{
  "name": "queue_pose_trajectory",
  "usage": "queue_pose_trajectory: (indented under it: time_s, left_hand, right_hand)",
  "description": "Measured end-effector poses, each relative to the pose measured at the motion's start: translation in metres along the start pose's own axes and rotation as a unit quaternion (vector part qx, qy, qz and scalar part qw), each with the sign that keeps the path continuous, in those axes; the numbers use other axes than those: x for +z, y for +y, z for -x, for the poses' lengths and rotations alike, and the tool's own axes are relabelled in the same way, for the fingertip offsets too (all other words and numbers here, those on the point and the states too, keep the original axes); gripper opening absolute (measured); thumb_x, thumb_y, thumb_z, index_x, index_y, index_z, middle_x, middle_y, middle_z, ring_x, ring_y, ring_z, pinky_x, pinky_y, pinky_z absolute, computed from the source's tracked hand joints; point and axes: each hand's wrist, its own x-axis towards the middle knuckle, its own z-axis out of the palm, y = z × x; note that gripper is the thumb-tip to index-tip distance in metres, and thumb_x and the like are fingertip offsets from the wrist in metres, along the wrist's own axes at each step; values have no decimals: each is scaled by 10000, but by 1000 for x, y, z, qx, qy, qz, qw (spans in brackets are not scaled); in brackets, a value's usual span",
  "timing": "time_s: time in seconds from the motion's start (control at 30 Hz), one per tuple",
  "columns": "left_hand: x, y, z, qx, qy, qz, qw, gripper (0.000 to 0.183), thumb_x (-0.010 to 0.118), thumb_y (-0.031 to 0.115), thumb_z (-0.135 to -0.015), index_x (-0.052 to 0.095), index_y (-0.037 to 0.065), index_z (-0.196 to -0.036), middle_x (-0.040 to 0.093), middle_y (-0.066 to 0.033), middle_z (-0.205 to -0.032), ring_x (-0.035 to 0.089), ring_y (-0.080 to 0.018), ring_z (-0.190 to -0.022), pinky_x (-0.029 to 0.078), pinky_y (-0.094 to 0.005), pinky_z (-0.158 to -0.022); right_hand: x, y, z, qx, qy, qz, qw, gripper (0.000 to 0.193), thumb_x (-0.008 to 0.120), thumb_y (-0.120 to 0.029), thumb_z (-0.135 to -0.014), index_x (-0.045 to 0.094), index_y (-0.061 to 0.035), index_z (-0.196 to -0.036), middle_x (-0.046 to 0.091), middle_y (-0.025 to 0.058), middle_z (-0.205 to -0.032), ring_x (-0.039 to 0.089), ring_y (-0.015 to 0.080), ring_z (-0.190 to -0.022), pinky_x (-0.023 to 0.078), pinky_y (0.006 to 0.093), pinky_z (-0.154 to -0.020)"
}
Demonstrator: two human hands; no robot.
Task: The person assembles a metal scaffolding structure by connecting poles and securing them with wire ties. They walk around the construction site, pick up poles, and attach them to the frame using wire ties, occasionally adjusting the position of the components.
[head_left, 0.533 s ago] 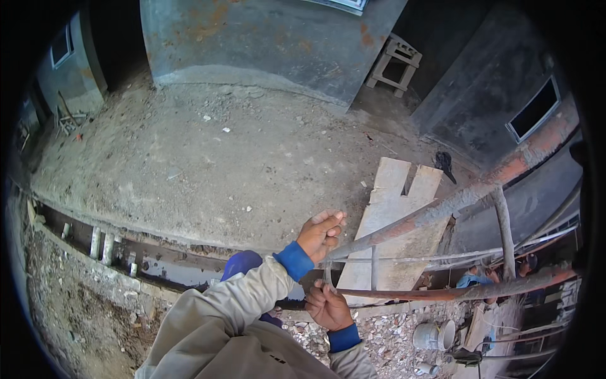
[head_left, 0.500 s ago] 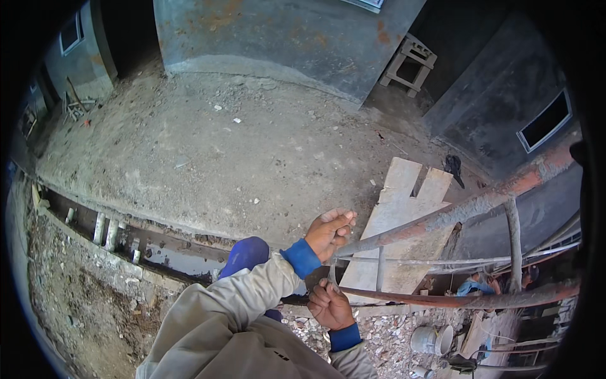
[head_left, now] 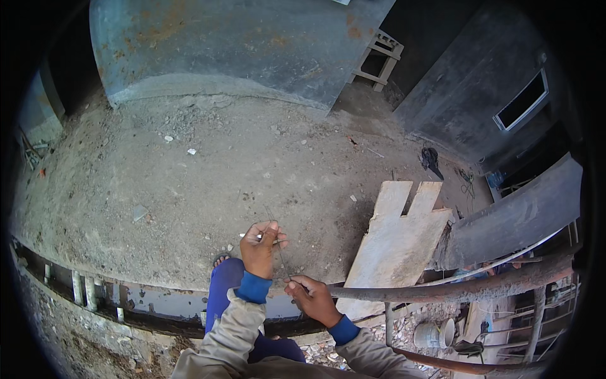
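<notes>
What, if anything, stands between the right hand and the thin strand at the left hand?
Nothing visible does. The thin strand runs down from the left hand toward the right hand, with the ground showing behind it. The long pole lies to the right, off that path.

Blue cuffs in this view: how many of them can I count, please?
2. One blue cuff sits just behind the left hand; the other cuff sits just behind the right hand. No more are visible.
</notes>
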Motion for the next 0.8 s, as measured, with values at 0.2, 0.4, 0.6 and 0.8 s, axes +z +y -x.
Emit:
queue_pose_trajectory:
  time_s: [0.2,0.4,0.6,0.8]
  left_hand:
    - [51,97,-129,91,-46,-130,986,137,714,126,-945,674,-3,-968,676,-45,-808,613,-93,-715,497,-239,-642]
    - [155,193,-182,2,-176,-195,965,111,726,95,-919,672,-2,-916,671,-48,-792,598,-89,-682,488,-242,-625]
    - [318,229,-138,-103,-409,-169,891,128,723,88,-918,659,-22,-935,680,-82,-803,621,-125,-704,519,-271,-663]
    - [503,265,-35,-207,-728,17,653,404,763,244,-916,609,-33,-1168,680,-117,-1064,664,-183,-924,557,-310,-790]
  right_hand:
    - [-20,-97,-142,57,-8,-100,993,318,487,-248,-1080,566,-23,-1290,664,73,-875,650,124,-809,536,300,-759]
    - [-59,-222,-198,86,85,-123,985,322,449,-301,-1090,558,-39,-1244,585,50,-809,583,140,-755,509,327,-729]
    - [-130,-325,-150,113,391,-34,913,261,447,-278,-1088,559,-53,-1158,545,72,-790,551,184,-718,483,347,-699]
    - [-215,-424,-50,112,687,201,689,151,458,-147,-1069,538,-28,-1116,570,107,-828,585,215,-707,487,349,-682]
